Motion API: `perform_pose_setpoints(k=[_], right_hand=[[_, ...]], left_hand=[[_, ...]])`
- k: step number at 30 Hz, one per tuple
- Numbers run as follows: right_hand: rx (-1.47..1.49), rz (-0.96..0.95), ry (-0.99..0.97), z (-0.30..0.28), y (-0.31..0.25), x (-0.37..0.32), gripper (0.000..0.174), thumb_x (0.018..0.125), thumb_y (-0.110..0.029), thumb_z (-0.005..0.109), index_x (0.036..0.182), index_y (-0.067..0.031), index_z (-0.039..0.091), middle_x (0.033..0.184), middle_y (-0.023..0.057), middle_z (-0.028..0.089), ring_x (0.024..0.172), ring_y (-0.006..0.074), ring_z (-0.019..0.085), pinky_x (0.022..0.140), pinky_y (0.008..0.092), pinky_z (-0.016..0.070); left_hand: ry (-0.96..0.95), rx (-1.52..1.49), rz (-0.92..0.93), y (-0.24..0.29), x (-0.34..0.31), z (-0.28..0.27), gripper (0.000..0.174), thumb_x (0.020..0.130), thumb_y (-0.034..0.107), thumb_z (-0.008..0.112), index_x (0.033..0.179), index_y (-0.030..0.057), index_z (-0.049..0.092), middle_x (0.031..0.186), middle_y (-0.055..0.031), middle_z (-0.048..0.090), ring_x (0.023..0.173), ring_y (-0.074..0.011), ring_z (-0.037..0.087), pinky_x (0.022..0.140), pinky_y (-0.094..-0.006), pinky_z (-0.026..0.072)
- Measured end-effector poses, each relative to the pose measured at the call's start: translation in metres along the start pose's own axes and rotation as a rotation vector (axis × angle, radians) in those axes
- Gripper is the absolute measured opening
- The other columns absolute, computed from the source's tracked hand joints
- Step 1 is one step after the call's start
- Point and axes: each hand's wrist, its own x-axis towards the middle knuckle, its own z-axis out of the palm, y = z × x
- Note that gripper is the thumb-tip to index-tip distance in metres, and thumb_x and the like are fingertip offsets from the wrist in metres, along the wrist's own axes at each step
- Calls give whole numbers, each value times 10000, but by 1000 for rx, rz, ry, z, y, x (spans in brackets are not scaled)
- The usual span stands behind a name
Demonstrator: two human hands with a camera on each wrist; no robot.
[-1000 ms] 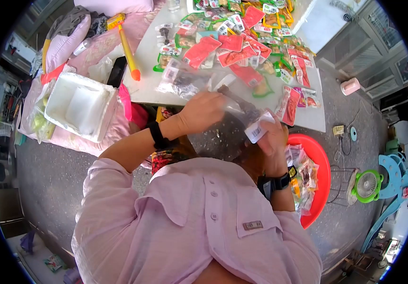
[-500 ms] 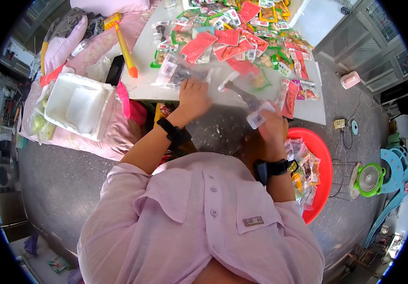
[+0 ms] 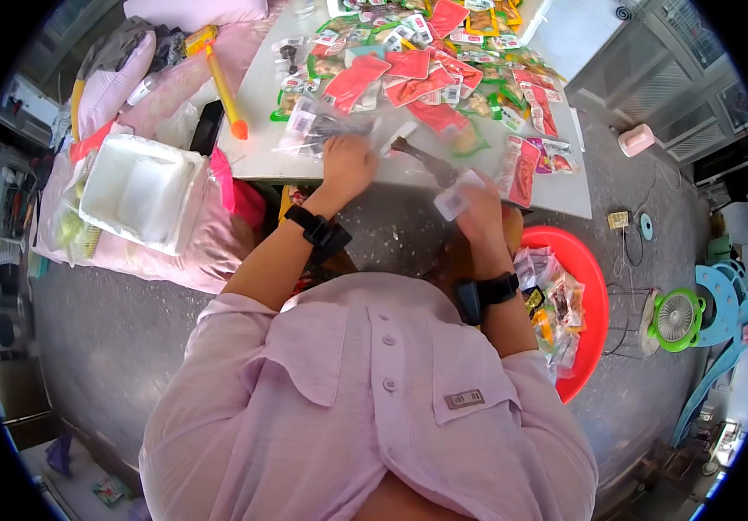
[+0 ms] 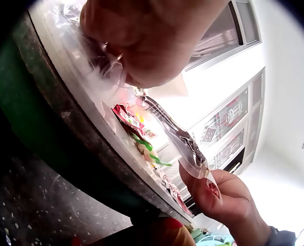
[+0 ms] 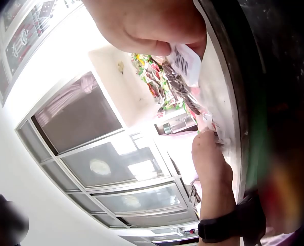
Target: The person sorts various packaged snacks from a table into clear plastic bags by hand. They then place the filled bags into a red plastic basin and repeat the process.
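Observation:
My right hand (image 3: 483, 215) pinches the white-labelled end of a clear pouch (image 3: 426, 160) with a long dark piece inside; the pouch slants up and left over the table edge. The label (image 5: 185, 65) shows a barcode in the right wrist view, under my right hand (image 5: 152, 23). My left hand (image 3: 348, 165) is at the near edge of another clear, dark-filled pouch (image 3: 306, 128) lying on the table. In the left wrist view, my left hand (image 4: 152, 41) has its fingers curled onto crinkled plastic (image 4: 98, 56), fingertips partly hidden.
Many red, green and yellow packets (image 3: 413, 82) cover the far part of the white table (image 3: 257, 156). A red basin (image 3: 595, 304) of packets stands on the floor at the right. At left are a white foam box (image 3: 187, 208) and a yellow-handled tool (image 3: 225, 91) on pink bedding.
My left hand moved left, away from the pouch in my right hand, to the other dark-filled pouch. My right hand shifted slightly left and up, still pinching its pouch.

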Motion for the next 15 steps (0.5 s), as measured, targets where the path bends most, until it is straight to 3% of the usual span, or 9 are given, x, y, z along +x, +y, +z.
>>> perform_pose_setpoints(k=[6, 9, 12, 15], right_hand=[[17, 25, -69, 2, 5, 12, 457, 652, 114, 440, 1091, 3, 380, 922, 137, 510, 792, 238, 538, 687, 370, 470], [-37, -19, -21, 12, 3, 8, 449, 649, 116, 438, 1081, -1, 397, 925, 135, 510, 783, 237, 540, 683, 373, 474], [-23, -4, -50, 15, 2, 7, 439, 645, 118, 436, 1067, -3, 409, 928, 136, 514, 785, 238, 539, 673, 373, 477], [-60, 19, -59, 23, 2, 4, 432, 640, 122, 431, 1053, -5, 418, 916, 136, 521, 783, 242, 540, 658, 374, 477]], left_hand=[[96, -83, 12, -1, 0, 3, 98, 668, 126, 465, 661, 41, 514, 708, -113, 537, 768, -286, 498, 746, -400, 317], [187, -197, -1, -2, 1, -1, 90, 683, 79, 476, 696, 0, 517, 630, -172, 511, 608, -327, 506, 584, -395, 386], [159, -322, -81, -2, 3, -4, 78, 683, 52, 480, 692, -13, 522, 602, -195, 502, 535, -346, 488, 500, -380, 387], [191, -343, -18, -3, 3, -5, 66, 679, 39, 481, 690, -20, 507, 595, -192, 495, 532, -342, 485, 474, -360, 377]])
